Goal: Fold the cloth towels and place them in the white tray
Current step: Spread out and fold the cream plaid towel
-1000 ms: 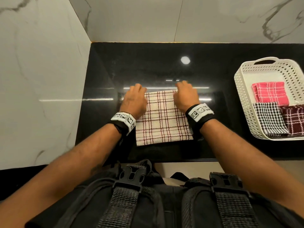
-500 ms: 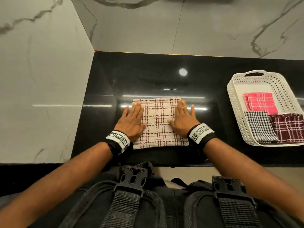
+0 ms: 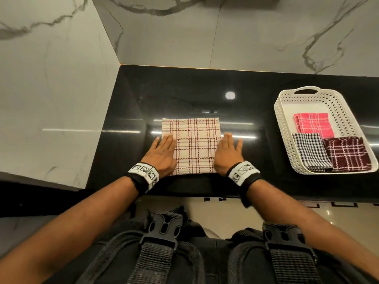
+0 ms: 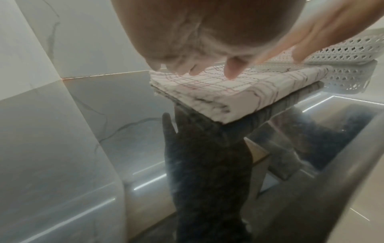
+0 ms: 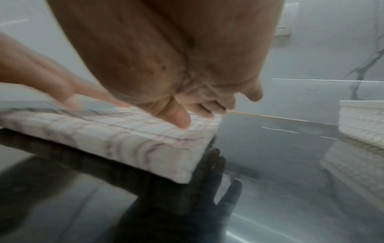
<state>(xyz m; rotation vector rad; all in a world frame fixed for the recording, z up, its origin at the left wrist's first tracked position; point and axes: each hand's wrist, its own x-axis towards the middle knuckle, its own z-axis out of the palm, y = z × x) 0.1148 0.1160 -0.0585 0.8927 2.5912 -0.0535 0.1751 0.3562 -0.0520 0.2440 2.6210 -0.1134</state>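
From the head view, a cream plaid towel [image 3: 191, 145], folded into a rectangle, lies flat on the black worktop [image 3: 127, 111] near its front edge. The left hand [image 3: 162, 154] rests palm-down on the towel's left edge, fingers straight and close together, thumb out to the side. The right hand [image 3: 226, 153] lies flat on the right edge in the same way. The white tray [image 3: 282, 128] stands toward the worktop's right end, well apart from the hands, holding a pink towel [image 3: 312, 125], a black checked towel [image 3: 310, 151] and a maroon plaid towel [image 3: 347, 154].

The left wrist view shows the fingers [image 4: 232, 68] extended, tips on the cloth's top face.

The right wrist view, blurred, shows the thumb [image 5: 176, 117] pressing on the towel's top near its corner.
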